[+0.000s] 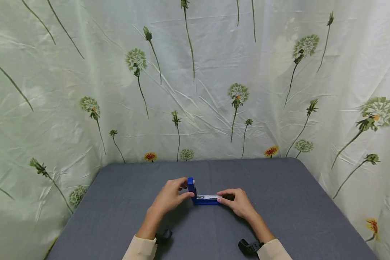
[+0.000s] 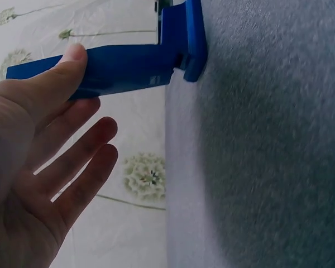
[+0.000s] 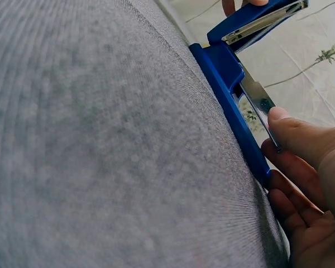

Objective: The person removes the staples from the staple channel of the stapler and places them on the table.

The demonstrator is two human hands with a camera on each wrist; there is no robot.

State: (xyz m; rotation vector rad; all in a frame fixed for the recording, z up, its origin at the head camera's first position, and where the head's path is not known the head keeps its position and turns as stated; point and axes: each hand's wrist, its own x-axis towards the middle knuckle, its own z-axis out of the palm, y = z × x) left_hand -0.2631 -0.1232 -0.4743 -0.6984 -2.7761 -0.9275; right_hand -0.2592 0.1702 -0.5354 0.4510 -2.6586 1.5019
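Observation:
A blue stapler (image 1: 205, 202) stands on the grey table with its top cover (image 2: 125, 70) swung up almost upright. My left hand (image 1: 169, 195) grips that cover at the left, thumb on one face and forefinger behind it; the other fingers of this hand are spread apart. At the right end, my right hand (image 1: 238, 203) pinches the tip of the metal staple channel (image 3: 259, 100) between thumb and forefinger. In the right wrist view a gap shows between the channel and the blue base (image 3: 234, 120). Whether staples lie inside cannot be told.
A dark grey cloth covers the table (image 1: 133, 180). Behind and beside it hangs a pale curtain (image 1: 208, 119) printed with dandelions. Black wrist straps (image 1: 248, 247) sit on both forearms, below light sleeves.

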